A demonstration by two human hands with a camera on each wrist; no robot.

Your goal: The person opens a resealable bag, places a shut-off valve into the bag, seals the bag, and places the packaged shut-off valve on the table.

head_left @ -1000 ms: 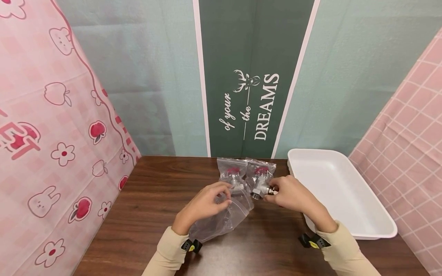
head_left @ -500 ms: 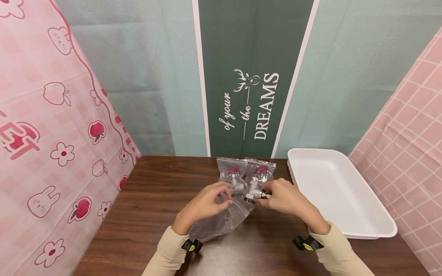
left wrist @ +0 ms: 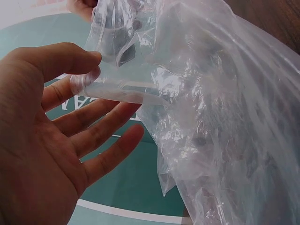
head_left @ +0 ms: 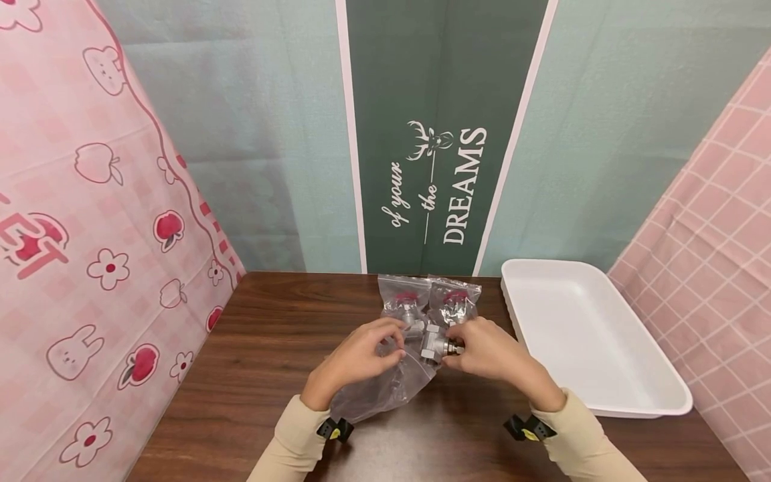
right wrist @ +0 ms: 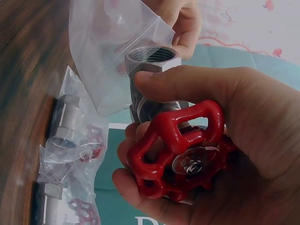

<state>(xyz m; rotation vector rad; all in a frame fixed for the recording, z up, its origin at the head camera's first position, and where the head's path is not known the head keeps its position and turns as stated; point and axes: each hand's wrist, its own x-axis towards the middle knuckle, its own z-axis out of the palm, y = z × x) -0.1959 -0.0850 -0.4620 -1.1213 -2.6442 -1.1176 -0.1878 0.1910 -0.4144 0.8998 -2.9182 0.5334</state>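
My right hand grips a steel gate valve. In the right wrist view its red handwheel sits against the palm, and its threaded end points at the clear zip bag. The left hand pinches this bag by its edge between thumb and index finger. The other left fingers extend behind the plastic in the left wrist view. In the head view the valve body overlaps the bag's upper right side, near the left fingertips, and the handwheel is hidden by the right hand.
Two more valves in clear zip bags, one on the left and one on the right, lie at the back of the brown wooden table. To the right stands a white tray. Fabric backdrops surround the table.
My right hand has moved left and slightly nearer with the valve, bringing it over to the bag. The left hand has stayed in place, still pinching the bag.
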